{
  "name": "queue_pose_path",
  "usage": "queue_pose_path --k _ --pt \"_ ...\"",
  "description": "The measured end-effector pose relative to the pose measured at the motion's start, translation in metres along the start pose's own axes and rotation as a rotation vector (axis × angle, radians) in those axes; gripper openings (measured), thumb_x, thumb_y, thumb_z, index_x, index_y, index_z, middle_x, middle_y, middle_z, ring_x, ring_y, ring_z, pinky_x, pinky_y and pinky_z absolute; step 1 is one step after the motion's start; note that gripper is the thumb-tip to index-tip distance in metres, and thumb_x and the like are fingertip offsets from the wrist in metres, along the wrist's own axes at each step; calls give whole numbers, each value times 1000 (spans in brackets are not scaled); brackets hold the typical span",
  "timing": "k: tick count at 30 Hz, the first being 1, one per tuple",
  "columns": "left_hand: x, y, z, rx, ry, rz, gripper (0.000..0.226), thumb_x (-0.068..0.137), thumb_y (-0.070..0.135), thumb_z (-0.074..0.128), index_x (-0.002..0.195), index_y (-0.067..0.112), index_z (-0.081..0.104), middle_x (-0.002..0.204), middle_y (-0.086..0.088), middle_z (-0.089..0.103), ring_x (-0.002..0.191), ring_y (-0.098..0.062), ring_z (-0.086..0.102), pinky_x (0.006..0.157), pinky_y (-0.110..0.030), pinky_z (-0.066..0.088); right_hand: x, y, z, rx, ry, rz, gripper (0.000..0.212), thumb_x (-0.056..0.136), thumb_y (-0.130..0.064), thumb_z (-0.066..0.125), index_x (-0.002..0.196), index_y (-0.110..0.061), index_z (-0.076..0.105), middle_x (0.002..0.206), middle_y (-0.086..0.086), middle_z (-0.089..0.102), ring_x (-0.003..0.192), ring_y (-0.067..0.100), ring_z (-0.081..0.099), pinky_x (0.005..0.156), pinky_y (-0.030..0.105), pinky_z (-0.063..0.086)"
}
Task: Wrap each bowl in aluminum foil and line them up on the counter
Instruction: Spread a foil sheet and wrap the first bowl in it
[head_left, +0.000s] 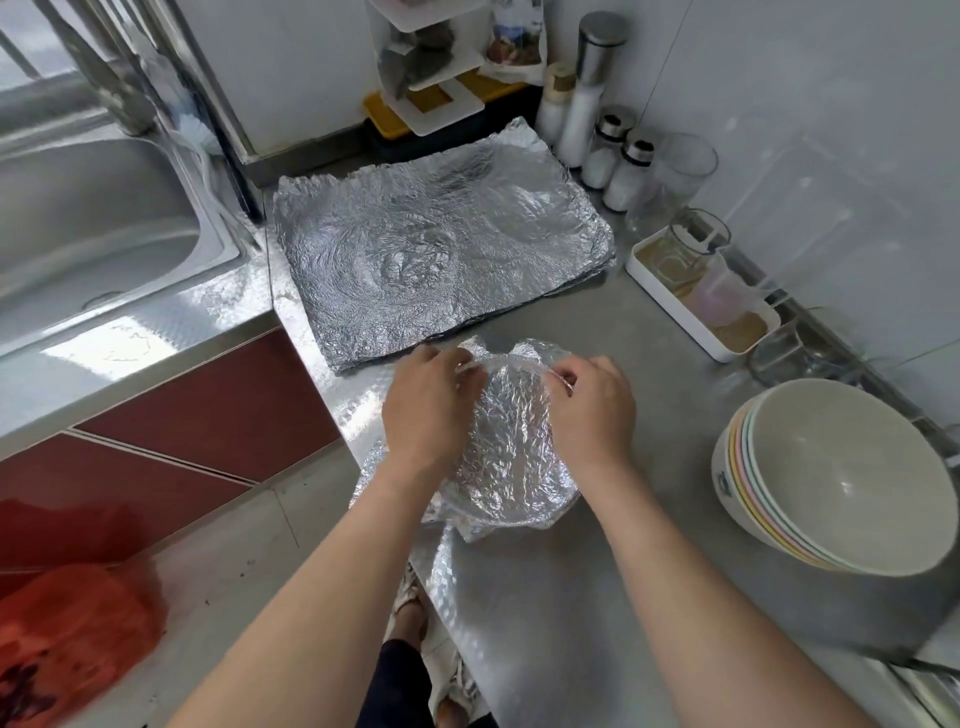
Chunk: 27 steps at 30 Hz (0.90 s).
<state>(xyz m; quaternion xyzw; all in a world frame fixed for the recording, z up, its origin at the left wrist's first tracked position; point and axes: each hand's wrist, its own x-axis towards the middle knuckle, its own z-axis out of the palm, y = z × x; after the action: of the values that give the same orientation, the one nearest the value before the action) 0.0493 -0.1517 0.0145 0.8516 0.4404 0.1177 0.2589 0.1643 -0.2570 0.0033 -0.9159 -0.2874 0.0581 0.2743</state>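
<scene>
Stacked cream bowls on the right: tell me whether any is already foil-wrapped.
No, the stacked cream bowls show only bare insides and bare coloured rims.

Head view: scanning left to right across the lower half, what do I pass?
Red mesh bag → left hand → foil-covered bowl → right hand → stack of bowls. Both hands grip the foil-covered bowl's rim.

One foil-wrapped bowl (511, 447), one stack of bare bowls (841, 483), one pile of foil sheets (441, 244), two shakers (605, 156) (631, 174).
</scene>
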Motion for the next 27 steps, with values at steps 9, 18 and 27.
queue_pose_path --k 9,18,27 --pt "-17 2 13 145 83 154 32 90 30 66 120 20 66 113 -9 62 105 -32 54 78 -40 45 -11 1 -1 20 28 -58 13 89 -23 64 91 -11 68 88 7 59 87 26 53 77 35 40" --pt "-9 0 19 248 158 251 21 83 25 73 101 13 68 93 -10 58 84 -29 55 65 -33 33 -11 3 8 141 16 -173 8 87 -12 65 93 -12 70 89 3 61 84 23 58 78 29 43" --pt "-81 7 28 283 -10 336 58 92 53 41 140 23 51 150 -11 43 139 -30 39 111 -53 33 -41 18 -11 744 -62 451 42 101 -13 42 143 -10 42 145 1 45 127 3 42 103 15 31"
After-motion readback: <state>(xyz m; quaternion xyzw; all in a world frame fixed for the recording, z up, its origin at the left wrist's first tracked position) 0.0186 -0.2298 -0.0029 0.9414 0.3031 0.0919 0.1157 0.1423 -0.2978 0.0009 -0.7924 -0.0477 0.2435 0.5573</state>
